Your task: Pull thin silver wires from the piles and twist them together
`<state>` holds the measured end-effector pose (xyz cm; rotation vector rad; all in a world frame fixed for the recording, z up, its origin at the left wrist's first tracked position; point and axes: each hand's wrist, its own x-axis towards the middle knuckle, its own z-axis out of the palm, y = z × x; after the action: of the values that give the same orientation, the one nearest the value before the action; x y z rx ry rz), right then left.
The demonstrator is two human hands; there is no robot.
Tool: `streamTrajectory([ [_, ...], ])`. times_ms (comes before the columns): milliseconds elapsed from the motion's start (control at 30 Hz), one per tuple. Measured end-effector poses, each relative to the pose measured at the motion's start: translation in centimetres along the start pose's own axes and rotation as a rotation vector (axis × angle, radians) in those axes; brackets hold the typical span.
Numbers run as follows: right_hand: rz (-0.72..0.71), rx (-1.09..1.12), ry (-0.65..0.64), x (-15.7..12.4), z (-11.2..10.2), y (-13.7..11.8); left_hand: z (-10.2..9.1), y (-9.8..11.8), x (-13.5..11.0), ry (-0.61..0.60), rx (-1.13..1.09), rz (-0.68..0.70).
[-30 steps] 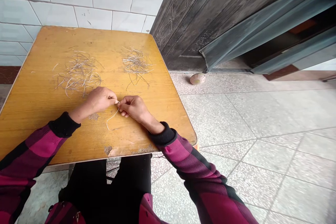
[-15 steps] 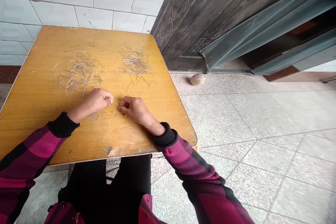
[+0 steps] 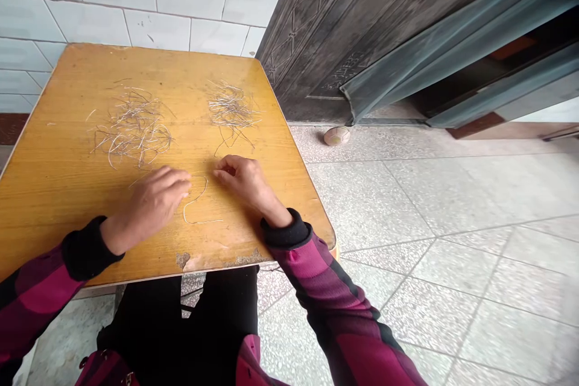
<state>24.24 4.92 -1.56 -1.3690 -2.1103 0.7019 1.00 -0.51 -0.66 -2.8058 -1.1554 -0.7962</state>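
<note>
A thin, pale piece of wire [image 3: 185, 211] lies in a loose S-bend on the table between my hands. To its left is my left hand [image 3: 154, 202], palm down with fingers stretched towards the wire's upper end; it appears to hold nothing. My right hand [image 3: 244, 178] rests to the right of the wire, fingers loosely curled and thumb a little apart from them, with nothing visible in it. Beyond my left hand spreads a tangled heap of wire pieces [image 3: 138, 132]. A smaller, tighter heap of wires [image 3: 230, 105] lies beyond my right hand.
The yellow wooden table [image 3: 271, 223] has chipped spots along its near edge. White wall tiles [image 3: 167, 33] stand behind it. On the right are a dark carved door [image 3: 312, 42], a grey-green curtain [image 3: 420, 54] and a ball [image 3: 337, 136] on the tiled floor.
Both hands have let go of the wire, which now lies on the table. My left hand has drawn back towards me and its fingers have straightened; my right has shifted slightly right and away.
</note>
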Motion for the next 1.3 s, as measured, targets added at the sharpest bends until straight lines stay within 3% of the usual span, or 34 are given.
streamTrajectory([
  [167,-0.144,-0.027,-0.027,0.1,0.9,0.3,1.2,1.4,-2.4,-0.12,0.097,0.159],
  [300,-0.189,-0.058,-0.085,0.1,1.5,0.5,2.4,1.0,-2.9,-0.206,0.098,0.15],
  [500,-0.187,-0.002,-0.117,0.6,1.3,0.3,2.3,0.7,-2.4,-0.238,0.058,0.107],
  [700,0.003,0.369,-0.247,1.2,1.0,0.7,2.1,0.6,-2.0,-0.334,0.057,0.12],
  [1000,0.395,0.934,-0.396,1.1,0.5,0.3,2.4,0.7,-2.1,-0.306,0.051,0.125],
  [1300,0.41,0.884,-0.46,1.2,0.2,0.6,2.1,1.1,-2.0,-0.322,0.069,0.126],
])
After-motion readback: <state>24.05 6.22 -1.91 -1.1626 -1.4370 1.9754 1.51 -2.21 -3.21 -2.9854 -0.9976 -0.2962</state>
